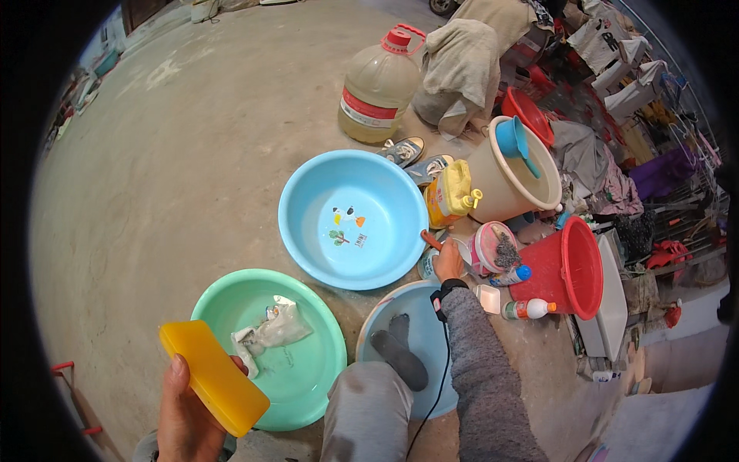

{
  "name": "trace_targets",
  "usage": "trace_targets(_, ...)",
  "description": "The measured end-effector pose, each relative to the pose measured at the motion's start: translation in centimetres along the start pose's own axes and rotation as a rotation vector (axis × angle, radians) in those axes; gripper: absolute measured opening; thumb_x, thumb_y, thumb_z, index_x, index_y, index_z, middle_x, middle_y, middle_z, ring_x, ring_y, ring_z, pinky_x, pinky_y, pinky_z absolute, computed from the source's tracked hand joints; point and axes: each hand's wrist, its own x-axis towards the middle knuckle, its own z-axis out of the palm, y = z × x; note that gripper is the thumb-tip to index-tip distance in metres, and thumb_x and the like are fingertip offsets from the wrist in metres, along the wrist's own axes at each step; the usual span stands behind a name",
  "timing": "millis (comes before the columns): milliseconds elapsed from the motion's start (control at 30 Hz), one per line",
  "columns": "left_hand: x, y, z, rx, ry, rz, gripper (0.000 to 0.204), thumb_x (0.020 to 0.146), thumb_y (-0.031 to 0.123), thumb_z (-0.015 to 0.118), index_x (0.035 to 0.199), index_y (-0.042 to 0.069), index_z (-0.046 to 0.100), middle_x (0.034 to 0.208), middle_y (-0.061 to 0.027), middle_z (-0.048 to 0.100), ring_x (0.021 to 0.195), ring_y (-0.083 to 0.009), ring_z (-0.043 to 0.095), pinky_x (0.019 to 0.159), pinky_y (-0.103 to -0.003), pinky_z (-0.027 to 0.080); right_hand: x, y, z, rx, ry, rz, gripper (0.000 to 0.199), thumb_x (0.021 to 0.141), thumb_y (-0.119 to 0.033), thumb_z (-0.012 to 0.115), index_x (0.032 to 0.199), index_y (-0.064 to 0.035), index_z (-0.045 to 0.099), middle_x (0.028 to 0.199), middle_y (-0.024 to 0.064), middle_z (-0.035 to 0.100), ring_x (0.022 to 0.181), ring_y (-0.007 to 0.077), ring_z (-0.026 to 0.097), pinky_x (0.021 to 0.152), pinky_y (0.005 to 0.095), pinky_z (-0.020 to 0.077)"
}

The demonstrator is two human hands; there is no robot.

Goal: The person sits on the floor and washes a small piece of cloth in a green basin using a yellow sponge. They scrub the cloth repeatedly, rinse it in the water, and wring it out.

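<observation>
Left hand gripping yellow soap over the green basin's near-left rim, right hand seemingly clasping a brown handle: gathering looks nearly done, no lather yet!

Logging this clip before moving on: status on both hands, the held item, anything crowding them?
Left hand gripping yellow bar. Bar partly hides green basin. Right hand at reddish handle, grip unclear. Yellow jug close by right hand.

The yellow bar partly hides the left hand, cropped by the lower edge.
</observation>
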Motion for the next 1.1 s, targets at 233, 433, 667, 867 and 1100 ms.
trace_targets(233, 0.1, 0.1, -0.2, -0.064, -0.031, -0.016, 0.048, 0.094, 0.05, 0.05, 0.12, 0.009, 0.051, 0.101, -0.0136, 0.061, 0.099, -0.0269, 0.06, 0.088, -0.04, 0.05, -1.6, -1.0, -0.2, -0.019, 0.062, 0.143, 0.019, 0.078, -0.003, 0.062, 0.096, -0.0016, 0.058, 0.104, 0.022, 0.057, 0.09, 0.0423, 0.062, 0.076, 0.0507, 0.0487)
trace_targets(433, -0.2, 0.6, -0.7, -0.123, -0.041, 0.006, 0.047, 0.096, 0.048, 0.048, 0.119, 0.008, 0.051, 0.101, -0.0134, 0.061, 0.095, -0.0266, 0.061, 0.085, -0.039, 0.051, -2.6, -0.3, -1.0, -0.034, 0.131, 0.043, 0.016, 0.077, 0.0, 0.06, 0.092, -0.0007, 0.06, 0.101, 0.018, 0.058, 0.091, 0.0403, 0.061, 0.078, 0.0487, 0.0482)
trace_targets(667, -0.8, 1.8, -0.4, -0.213, -0.159, 0.003, 0.047, 0.095, 0.044, 0.049, 0.121, 0.005, 0.047, 0.1, -0.0121, 0.058, 0.097, -0.0235, 0.059, 0.087, -0.039, 0.05, -4.3, 0.8, -3.2, -0.016, 0.319, -0.138, 0.016, 0.073, -0.005, 0.068, 0.084, -0.0025, 0.057, 0.095, 0.0156, 0.058, 0.085, 0.0387, 0.06, 0.072, 0.0501, 0.0455)
trace_targets(867, -1.4, 2.2, -0.5, -0.157, -0.066, 0.021, 0.042, 0.092, 0.035, 0.056, 0.117, 0.003, 0.048, 0.095, -0.0098, 0.057, 0.09, -0.0205, 0.059, 0.081, -0.036, 0.051, -7.8, -1.9, -8.9, 0.008, 0.418, -0.399, 0.02, 0.072, -0.001, 0.067, 0.084, -0.0013, 0.051, 0.084, 0.0148, 0.055, 0.08, 0.0384, 0.057, 0.069, 0.0463, 0.0438)
trace_targets(1100, 0.9, 0.6, -1.9, 0.023, -0.208, 0.019, 0.034, 0.083, 0.015, 0.069, 0.109, 0.0, 0.053, 0.094, -0.0068, 0.057, 0.086, -0.0168, 0.059, 0.073, -0.032, 0.051, -14.7, -9.0, -17.4, 0.105, 0.335, -0.779, 0.034, 0.066, 0.001, 0.064, 0.099, 0.0012, 0.055, 0.092, 0.0148, 0.058, 0.083, 0.0351, 0.055, 0.071, 0.0416, 0.0431)
